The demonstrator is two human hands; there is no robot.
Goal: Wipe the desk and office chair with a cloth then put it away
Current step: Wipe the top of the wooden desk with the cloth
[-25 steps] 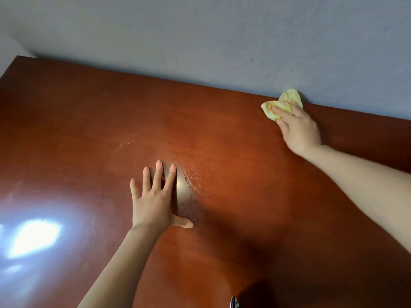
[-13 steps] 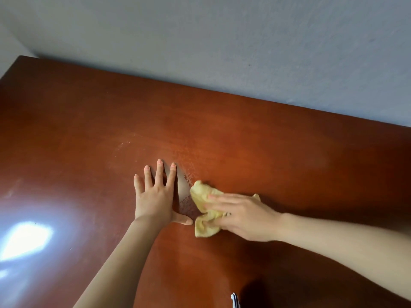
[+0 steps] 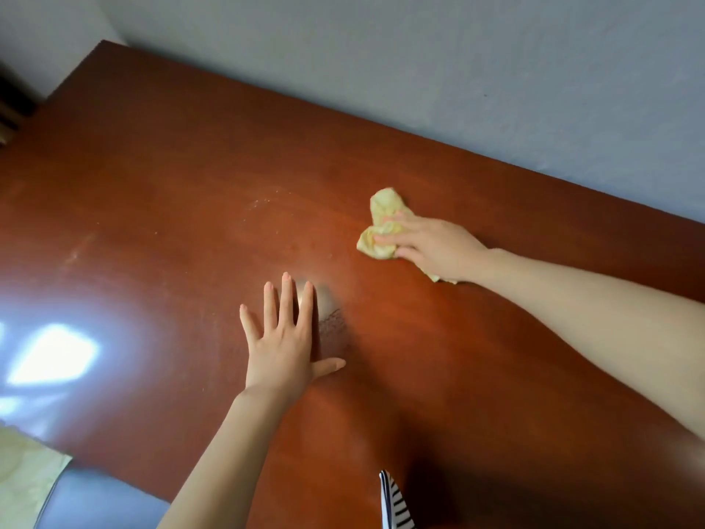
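A crumpled pale yellow cloth [image 3: 385, 206] lies on the glossy red-brown desk [image 3: 152, 185], right of its middle. My right hand [image 3: 438, 246] holds the cloth bunched under its fingers and presses it onto the wood; part of the cloth is hidden under the palm. My left hand [image 3: 282, 345] rests flat on the desk nearer to me, fingers spread and straight, holding nothing. A dull worn patch [image 3: 332, 322] shows beside its fingers. No office chair is in view.
A grey-blue wall [image 3: 419, 70] runs along the desk's far edge. A dark object [image 3: 11, 108] stands past the desk's left end. Pale tiled floor [image 3: 23, 471] shows beyond the near left corner. Striped fabric [image 3: 393, 502] pokes in at the bottom.
My right hand swept the cloth from the far edge by the wall down beside my left hand, then back out to the right. My left hand stayed flat in place. The view shifted.
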